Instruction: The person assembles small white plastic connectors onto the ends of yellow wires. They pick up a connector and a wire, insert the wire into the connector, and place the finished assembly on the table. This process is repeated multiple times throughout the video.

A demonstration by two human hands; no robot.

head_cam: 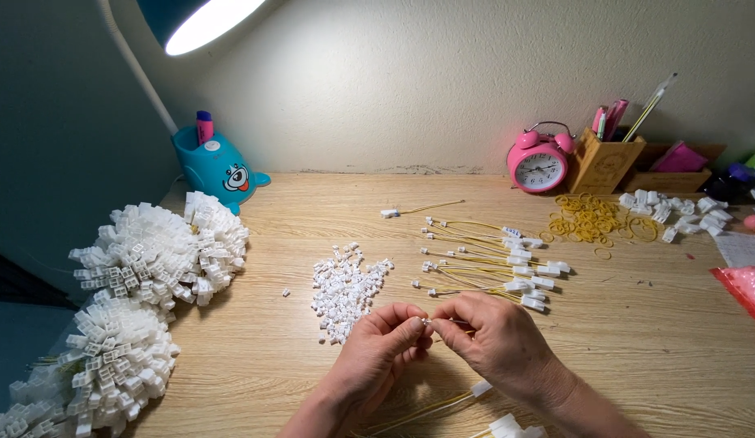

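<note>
- The left hand point(376, 349) and right hand point(495, 341) meet low in the middle of the frame, fingertips pressed together.
- Between them they pinch a tiny white connector point(427, 322) on the end of a thin yellow wire point(459, 322); both hands are closed on it, left thumb and forefinger on the connector, right fingers on the wire.
- Just above the hands, on the wooden table point(313, 219), lies a loose pile of small white connectors point(343, 292).
- To the right of that pile, a spread of yellow wires with white plugs point(491, 259) lies flat.
- More wires with plugs point(467, 401) run out under the wrists at the bottom edge.
- At the left edge sit two big bundles of finished plugs point(158, 259), white and bristly.
- In the upper right are yellow rubber bands point(588, 219), a pink alarm clock point(540, 162) and a wooden pen holder point(604, 162).
- In the upper left stand a blue pen pot point(215, 166) and a lit desk lamp point(203, 20).
</note>
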